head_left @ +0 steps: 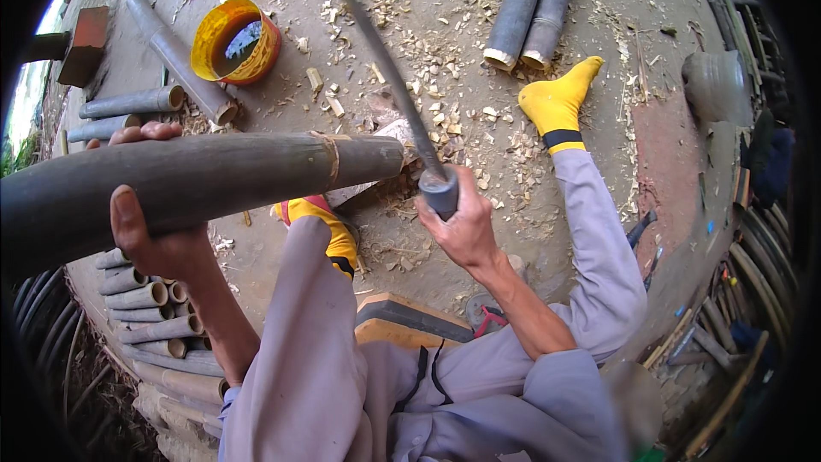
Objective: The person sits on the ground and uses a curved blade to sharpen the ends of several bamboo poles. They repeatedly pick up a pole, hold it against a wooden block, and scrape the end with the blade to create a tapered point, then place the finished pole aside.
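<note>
My left hand (154, 231) is wrapped round a thick dark bamboo pole (248, 169) from below, the thumb on its near side and fingertips showing over its far side. The pole lies nearly level, running from the left edge to its narrower end in the middle. In my right hand (466, 224) is a long-bladed knife (389, 68), gripped by its round grey handle. The blade points up and away to the left, just beyond the pole's end and apart from it. Something pale under that end is partly hidden.
A yellow bucket (272, 38) of dark liquid stands at the far left, near loose bamboo lengths (175, 56). Wood chips (445, 0) litter the ground. Two dark poles (522, 8) lie at the far right. Cut bamboo pieces (162, 312) are stacked at my left. My yellow-socked foot (560, 98) stretches right.
</note>
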`<state>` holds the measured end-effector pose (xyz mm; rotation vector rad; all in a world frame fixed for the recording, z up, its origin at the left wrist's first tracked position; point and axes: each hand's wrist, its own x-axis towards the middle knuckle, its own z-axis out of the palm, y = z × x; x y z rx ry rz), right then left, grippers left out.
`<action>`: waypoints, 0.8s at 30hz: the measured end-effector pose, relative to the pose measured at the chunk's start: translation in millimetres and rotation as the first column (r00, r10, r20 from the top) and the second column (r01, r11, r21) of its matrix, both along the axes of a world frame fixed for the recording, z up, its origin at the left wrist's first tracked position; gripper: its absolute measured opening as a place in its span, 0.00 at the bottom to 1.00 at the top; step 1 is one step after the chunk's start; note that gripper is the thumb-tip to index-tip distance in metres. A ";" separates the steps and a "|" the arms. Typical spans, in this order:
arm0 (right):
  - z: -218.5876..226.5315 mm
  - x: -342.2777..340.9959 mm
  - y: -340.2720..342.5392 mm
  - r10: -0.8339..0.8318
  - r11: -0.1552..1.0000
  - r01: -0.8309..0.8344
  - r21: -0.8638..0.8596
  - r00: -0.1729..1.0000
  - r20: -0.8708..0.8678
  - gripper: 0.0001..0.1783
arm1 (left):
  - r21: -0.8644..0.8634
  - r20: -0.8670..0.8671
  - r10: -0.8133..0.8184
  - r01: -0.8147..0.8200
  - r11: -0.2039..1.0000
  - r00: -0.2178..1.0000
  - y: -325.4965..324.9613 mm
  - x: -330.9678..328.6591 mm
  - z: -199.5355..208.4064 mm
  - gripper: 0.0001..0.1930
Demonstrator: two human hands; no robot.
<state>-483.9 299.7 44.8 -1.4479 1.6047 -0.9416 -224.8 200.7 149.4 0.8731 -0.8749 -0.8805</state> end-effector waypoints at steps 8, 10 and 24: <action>-83.1 -0.1 6.8 0.096 0.937 -0.031 0.349 0.981 -0.171 0.21 | -0.008 -0.020 0.008 -0.008 1.000 1.000 4.4 -3.3 3.2 0.33; -71.5 -2.7 12.0 0.100 0.943 -0.066 0.326 0.991 -0.087 0.18 | -0.014 -0.013 -0.005 0.005 1.000 1.000 11.2 0.7 0.6 0.34; -73.6 -14.9 -8.6 0.093 0.959 -0.069 0.276 0.993 -0.074 0.17 | -0.204 0.046 -0.338 0.340 0.918 0.940 8.7 23.5 -5.7 0.38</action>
